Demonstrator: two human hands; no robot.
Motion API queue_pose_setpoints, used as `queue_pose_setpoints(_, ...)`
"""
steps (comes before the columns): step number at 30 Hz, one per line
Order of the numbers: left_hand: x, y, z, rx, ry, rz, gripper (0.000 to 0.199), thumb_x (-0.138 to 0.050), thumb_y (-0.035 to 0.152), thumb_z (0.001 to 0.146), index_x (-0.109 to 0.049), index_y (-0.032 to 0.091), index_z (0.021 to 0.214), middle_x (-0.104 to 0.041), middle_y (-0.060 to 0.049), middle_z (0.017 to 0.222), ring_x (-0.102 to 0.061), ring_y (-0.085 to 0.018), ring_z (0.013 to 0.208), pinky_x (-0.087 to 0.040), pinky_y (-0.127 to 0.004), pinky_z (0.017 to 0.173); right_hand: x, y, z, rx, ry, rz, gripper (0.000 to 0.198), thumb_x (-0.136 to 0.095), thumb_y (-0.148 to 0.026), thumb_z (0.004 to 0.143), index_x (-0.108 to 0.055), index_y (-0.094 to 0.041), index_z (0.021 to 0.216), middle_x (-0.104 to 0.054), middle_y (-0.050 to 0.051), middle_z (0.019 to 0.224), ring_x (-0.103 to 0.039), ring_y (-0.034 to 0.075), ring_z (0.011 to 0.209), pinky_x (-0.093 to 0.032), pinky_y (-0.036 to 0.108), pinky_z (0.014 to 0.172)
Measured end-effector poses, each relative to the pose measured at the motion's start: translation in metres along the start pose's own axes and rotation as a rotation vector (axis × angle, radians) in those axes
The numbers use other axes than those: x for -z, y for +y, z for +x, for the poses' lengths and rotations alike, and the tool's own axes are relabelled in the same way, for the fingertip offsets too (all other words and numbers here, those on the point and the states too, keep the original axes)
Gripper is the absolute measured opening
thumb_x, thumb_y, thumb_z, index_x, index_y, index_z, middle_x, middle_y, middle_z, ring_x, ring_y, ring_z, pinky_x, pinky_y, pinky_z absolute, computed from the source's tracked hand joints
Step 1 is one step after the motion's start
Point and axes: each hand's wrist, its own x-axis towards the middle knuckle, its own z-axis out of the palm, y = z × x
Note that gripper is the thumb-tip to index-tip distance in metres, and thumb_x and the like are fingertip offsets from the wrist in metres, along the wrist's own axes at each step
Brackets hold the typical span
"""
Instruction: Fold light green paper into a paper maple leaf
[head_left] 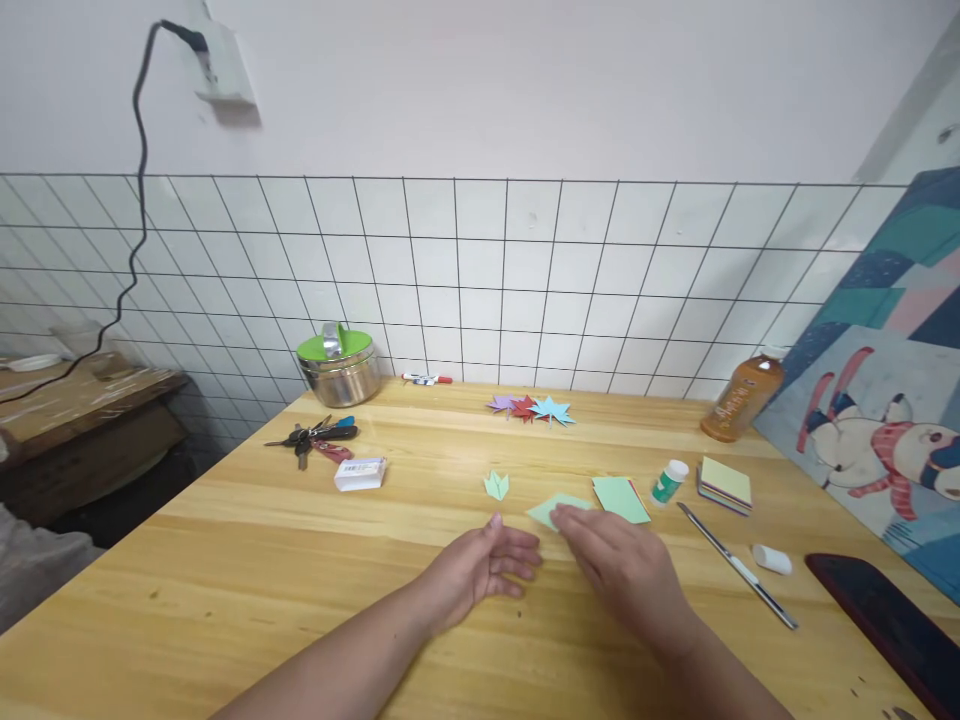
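My right hand has its fingertips on a folded piece of light green paper, which lies over the table and is partly covered by the fingers. To its left, my left hand holds nothing; its thumb and fingers are apart, just above the wood. A small folded light green paper piece with pointed tips rests beyond the left hand. Beside the right hand lies a stack of square paper, green on top. Farther back are folded paper leaves in purple, red and blue.
On the right stand a glue bottle, sticky notes, a utility knife, a white cap, a phone and an amber bottle. Leftward are keys, a small box, a lidded pot and markers.
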Motion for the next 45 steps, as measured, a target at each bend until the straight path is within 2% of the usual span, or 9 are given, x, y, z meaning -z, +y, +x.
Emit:
queue_pose_setpoints(4,-0.002,0.000,-0.001,0.000,0.017,-0.249,0.033,-0.055,0.044,0.079,-0.062,0.014,0.094,-0.065,-0.010,0.091,-0.063,-0.017,0.080,-0.046,-0.024,0.065,-0.002,-0.031,0.018,0.145,-0.073,0.092,0.036,-0.043,-0.010,0.084,-0.056,-0.023,0.114,-0.064,0.006,0.107,-0.060,0.018,0.093,-0.048,0.030,0.083)
queue_pose_setpoints(7,-0.002,0.001,0.001,-0.087,0.075,-0.140,0.023,-0.066,0.029,0.074,-0.063,0.013,0.090,-0.064,-0.006,0.082,-0.061,-0.012,0.071,-0.043,-0.018,0.058,-0.011,-0.041,0.020,0.092,-0.067,0.132,0.033,-0.044,-0.008,0.082,-0.058,-0.022,0.109,-0.065,0.005,0.104,-0.059,0.017,0.092,-0.048,0.029,0.080)
queue_pose_setpoints(11,0.004,0.000,0.005,-0.113,0.161,0.082,0.029,-0.067,0.038,0.070,-0.061,0.011,0.081,-0.060,-0.001,0.062,-0.054,-0.009,0.051,-0.041,-0.019,0.048,-0.027,-0.038,0.011,0.035,-0.047,0.189,0.032,-0.044,-0.009,0.083,-0.061,-0.026,0.104,-0.063,0.004,0.106,-0.058,0.017,0.089,-0.049,0.029,0.076)
queue_pose_setpoints(19,0.005,-0.009,0.004,-0.095,0.062,0.293,0.030,-0.054,0.043,0.079,-0.058,0.013,0.080,-0.057,-0.001,0.059,-0.049,-0.008,0.048,-0.039,-0.019,0.048,-0.037,-0.022,0.007,-0.303,0.021,0.533,0.015,-0.057,-0.017,0.074,-0.068,-0.026,0.079,-0.050,0.005,0.126,-0.051,0.024,0.106,-0.043,0.042,0.087)
queue_pose_setpoints(22,0.004,-0.012,0.004,-0.109,0.063,0.346,0.031,-0.049,0.042,0.082,-0.058,0.013,0.082,-0.057,-0.001,0.058,-0.048,-0.008,0.048,-0.038,-0.019,0.048,-0.042,-0.020,0.008,-0.470,-0.085,0.822,0.010,-0.057,-0.023,0.076,-0.067,-0.023,0.077,-0.061,0.006,0.108,-0.057,0.021,0.098,-0.045,0.035,0.085)
queue_pose_setpoints(25,0.003,-0.011,0.002,-0.133,0.059,0.391,0.035,-0.044,0.044,0.084,-0.059,0.013,0.090,-0.059,-0.003,0.064,-0.050,-0.009,0.051,-0.039,-0.019,0.050,-0.050,-0.020,0.008,-0.611,-0.087,0.970,0.013,-0.055,-0.028,0.077,-0.063,-0.019,0.071,-0.063,0.005,0.082,-0.060,0.017,0.076,-0.048,0.025,0.063)
queue_pose_setpoints(34,-0.003,-0.010,0.001,-0.144,0.083,0.525,0.033,-0.043,0.043,0.084,-0.058,0.014,0.086,-0.061,-0.003,0.068,-0.053,-0.012,0.056,-0.042,-0.023,0.055,-0.052,-0.027,0.011,-0.710,-0.028,0.900,0.019,-0.054,-0.033,0.077,-0.055,-0.018,0.067,-0.054,0.001,0.066,-0.051,0.012,0.055,-0.039,0.021,0.048)
queue_pose_setpoints(39,0.000,-0.013,0.003,-0.131,0.100,0.518,0.034,-0.042,0.043,0.085,-0.057,0.013,0.082,-0.062,-0.004,0.066,-0.053,-0.011,0.055,-0.042,-0.022,0.055,-0.050,-0.030,0.012,-0.741,-0.035,1.076,0.032,-0.059,-0.030,0.073,-0.053,-0.019,0.103,-0.062,0.004,0.085,-0.057,0.016,0.071,-0.045,0.023,0.058)
queue_pose_setpoints(45,-0.003,-0.012,0.001,-0.107,0.148,0.557,0.037,-0.040,0.045,0.085,-0.055,0.013,0.075,-0.062,-0.004,0.062,-0.053,-0.012,0.054,-0.042,-0.022,0.054,-0.053,-0.026,0.013,-0.789,-0.147,1.149,0.022,-0.057,-0.036,0.075,-0.058,-0.015,0.069,-0.062,0.002,0.065,-0.050,0.012,0.056,-0.038,0.022,0.053)
